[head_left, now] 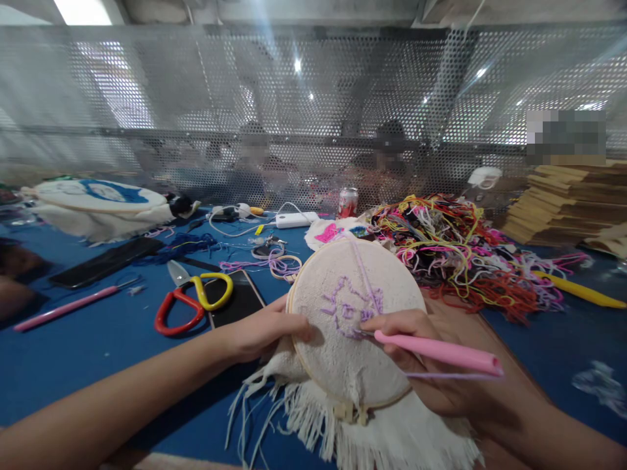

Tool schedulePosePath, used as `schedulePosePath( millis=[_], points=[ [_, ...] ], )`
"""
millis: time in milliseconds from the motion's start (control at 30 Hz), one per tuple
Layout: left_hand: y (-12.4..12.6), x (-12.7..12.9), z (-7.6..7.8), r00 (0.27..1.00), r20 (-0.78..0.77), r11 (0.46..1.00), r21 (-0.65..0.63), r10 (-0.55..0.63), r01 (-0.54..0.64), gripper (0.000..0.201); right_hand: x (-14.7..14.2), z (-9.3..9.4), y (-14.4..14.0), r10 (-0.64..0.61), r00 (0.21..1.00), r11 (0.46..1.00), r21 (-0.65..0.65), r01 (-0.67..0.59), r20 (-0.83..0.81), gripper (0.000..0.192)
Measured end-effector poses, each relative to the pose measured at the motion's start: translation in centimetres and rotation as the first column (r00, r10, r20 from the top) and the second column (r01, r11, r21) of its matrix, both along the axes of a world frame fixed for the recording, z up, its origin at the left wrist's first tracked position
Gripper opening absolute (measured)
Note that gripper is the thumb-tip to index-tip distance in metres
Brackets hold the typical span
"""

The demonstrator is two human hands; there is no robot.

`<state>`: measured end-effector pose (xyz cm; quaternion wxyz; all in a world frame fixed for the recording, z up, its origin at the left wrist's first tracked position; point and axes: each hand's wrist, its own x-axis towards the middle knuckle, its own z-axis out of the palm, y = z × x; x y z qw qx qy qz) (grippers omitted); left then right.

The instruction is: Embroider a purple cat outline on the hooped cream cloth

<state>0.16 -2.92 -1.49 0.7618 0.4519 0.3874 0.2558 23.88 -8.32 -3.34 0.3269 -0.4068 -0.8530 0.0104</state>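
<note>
My left hand point(274, 329) grips the left rim of a round embroidery hoop point(318, 365), thumb on the front and the other fingers hidden behind. Cream cloth with a frayed edge is stretched in it, and purple yarn stitches point(343, 287) form an outline at its middle. My right hand point(416, 352) is closed around a pink punch needle point(441, 352), whose tip is at the lower right of the stitches. Purple yarn point(362, 261) lies across the upper cloth, and a strand trails from the handle's end.
Left of the hoop lie red-and-yellow scissors point(191, 300), a dark phone point(235, 297) and another pink tool point(73, 307). A heap of mixed yarn point(455, 248) sits at right, near a yellow tool point(582, 290). Behind stand a can point(347, 202) and another hoop point(102, 196). A person's hand shows at far left.
</note>
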Motion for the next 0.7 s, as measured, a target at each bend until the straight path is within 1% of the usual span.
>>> schedulePosePath(
  millis=[100, 200, 333, 500, 700],
  points=[
    [0.1, -0.1, -0.1, 1.0, 0.012, 1.0, 0.001, -0.007, 0.007, 0.045, 0.0, 0.2, -0.1, 0.006, 1.0, 0.999, -0.041, -0.007, -0.025, 0.023],
    [0.1, -0.1, -0.2, 1.0, 0.008, 1.0, 0.004, -0.017, 0.017, 0.051, -0.1, 0.3, 0.0, -0.002, 0.999, 0.999, -0.053, 0.0, -0.041, 0.02],
    [0.1, -0.3, -0.2, 0.999, -0.026, 1.0, 0.014, -0.025, 0.026, 0.06, -0.4, 1.1, 0.2, 0.089, 0.996, 0.995, -0.048, -0.09, -0.019, 0.017],
    [0.1, -0.4, -0.1, 0.998, -0.055, 0.999, 0.045, -0.023, 0.025, 0.061, -1.0, 2.2, 0.2, 0.135, 0.99, 0.989, -0.046, -0.137, -0.049, 0.014],
    [0.0, -0.3, 0.2, 0.998, -0.065, 0.996, 0.079, -0.023, 0.028, 0.056, -1.2, 2.7, 0.6, 0.165, 0.985, 0.985, 0.054, -0.163, -0.046, 0.01]
  ],
)
